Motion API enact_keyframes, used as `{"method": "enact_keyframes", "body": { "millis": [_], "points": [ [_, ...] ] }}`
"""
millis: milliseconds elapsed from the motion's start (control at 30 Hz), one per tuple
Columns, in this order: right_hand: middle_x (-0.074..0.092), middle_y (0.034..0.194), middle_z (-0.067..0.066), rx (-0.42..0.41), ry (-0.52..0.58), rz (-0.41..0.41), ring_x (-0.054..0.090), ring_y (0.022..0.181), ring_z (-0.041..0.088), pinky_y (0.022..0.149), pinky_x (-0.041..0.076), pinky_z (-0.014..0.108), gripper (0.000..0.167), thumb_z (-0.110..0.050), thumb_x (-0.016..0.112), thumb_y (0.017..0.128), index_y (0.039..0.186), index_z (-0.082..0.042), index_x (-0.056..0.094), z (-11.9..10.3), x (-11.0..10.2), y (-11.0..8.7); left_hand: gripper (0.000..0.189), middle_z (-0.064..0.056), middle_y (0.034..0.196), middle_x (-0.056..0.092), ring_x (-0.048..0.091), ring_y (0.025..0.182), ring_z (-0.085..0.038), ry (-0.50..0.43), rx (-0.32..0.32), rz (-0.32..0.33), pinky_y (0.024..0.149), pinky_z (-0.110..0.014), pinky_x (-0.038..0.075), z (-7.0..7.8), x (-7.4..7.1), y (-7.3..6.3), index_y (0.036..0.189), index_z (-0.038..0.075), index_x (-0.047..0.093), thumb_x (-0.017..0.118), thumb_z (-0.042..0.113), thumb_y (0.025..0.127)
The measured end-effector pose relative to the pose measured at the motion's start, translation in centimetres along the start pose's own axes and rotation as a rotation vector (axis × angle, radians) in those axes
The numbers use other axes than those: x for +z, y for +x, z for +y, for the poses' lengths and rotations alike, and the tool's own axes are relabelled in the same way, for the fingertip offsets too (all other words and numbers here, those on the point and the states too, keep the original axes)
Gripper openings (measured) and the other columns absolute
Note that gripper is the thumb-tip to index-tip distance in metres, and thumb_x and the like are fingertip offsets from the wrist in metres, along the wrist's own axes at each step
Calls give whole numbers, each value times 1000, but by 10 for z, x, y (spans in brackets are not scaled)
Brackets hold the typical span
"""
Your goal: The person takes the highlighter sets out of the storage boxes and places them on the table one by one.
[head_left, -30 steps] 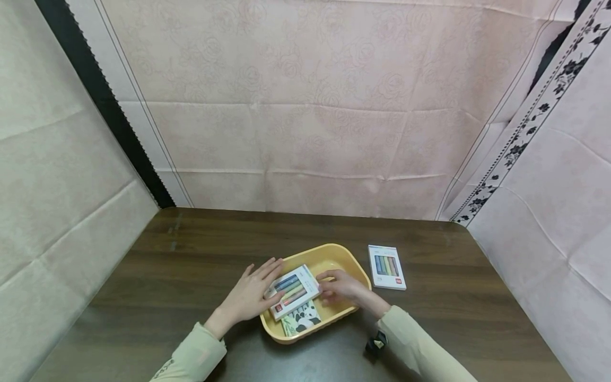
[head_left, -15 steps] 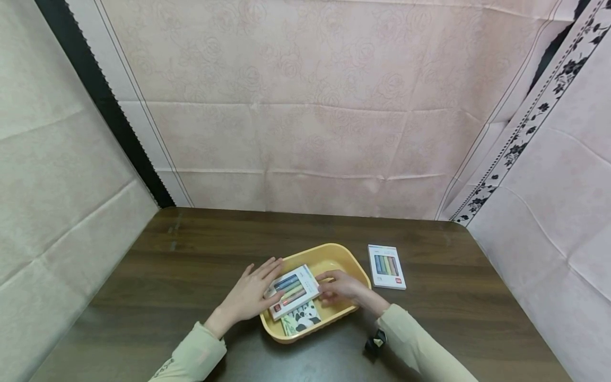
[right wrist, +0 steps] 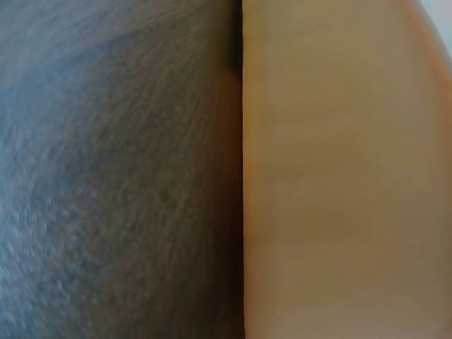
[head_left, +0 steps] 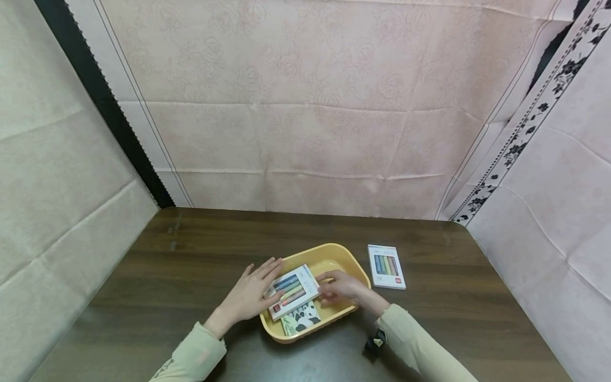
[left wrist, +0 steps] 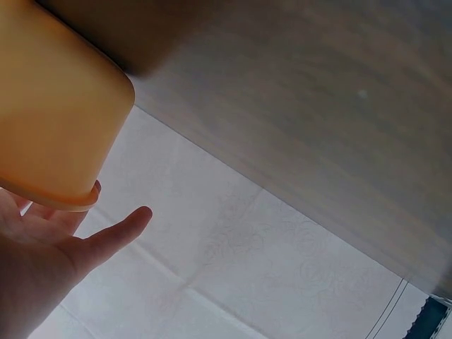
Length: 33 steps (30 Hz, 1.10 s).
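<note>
A white box with coloured pens pictured on it [head_left: 295,291] lies slanted inside a yellow plastic basket [head_left: 334,254], partly over a panda-printed item [head_left: 303,319]. My left hand [head_left: 253,292] reaches over the basket's left rim, fingers extended and thumb lying on the box's lower left part. In the left wrist view, fingers of the left hand [left wrist: 53,247] show by the basket rim. At the opposite edge of the box, my right hand [head_left: 341,286] has curled fingers and holds that edge. The right wrist view shows the basket's outer wall [right wrist: 339,169] but no fingers.
A second white pen box [head_left: 386,267] lies on the brown wooden table [head_left: 215,233], right of the basket. Close to the right forearm is a small black object [head_left: 375,342] at the wrist. Pale patterned cloth [head_left: 296,132] hangs behind the table and along both sides.
</note>
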State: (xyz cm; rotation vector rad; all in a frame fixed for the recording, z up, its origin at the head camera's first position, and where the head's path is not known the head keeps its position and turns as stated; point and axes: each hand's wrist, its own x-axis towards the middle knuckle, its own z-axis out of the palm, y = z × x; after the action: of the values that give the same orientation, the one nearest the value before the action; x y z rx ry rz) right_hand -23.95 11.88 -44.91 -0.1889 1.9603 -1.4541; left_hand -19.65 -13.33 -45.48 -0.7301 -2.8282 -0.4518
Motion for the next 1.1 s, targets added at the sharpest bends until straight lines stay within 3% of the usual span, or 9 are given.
{"method": "enact_keyframes", "body": {
  "millis": [633, 1100],
  "points": [
    [64, 97, 11, -50, 44, -73, 60, 71, 10, 68, 52, 22, 34, -3, 51, 87, 118, 9, 48, 2, -9, -2, 63, -2, 142, 37, 31, 133, -20, -11, 12, 30, 99, -57, 28, -1, 1, 0, 137, 13, 37, 50, 48, 86],
    [62, 83, 1, -104, 101, -112, 58, 70, 8, 63, 48, 19, 35, -1, 49, 85, 117, 14, 43, 5, -15, -5, 62, -3, 142, 37, 32, 133, -22, -10, 30, 34, 98, -58, 28, -1, 1, 0, 136, 12, 37, 48, 48, 86]
  ]
}}
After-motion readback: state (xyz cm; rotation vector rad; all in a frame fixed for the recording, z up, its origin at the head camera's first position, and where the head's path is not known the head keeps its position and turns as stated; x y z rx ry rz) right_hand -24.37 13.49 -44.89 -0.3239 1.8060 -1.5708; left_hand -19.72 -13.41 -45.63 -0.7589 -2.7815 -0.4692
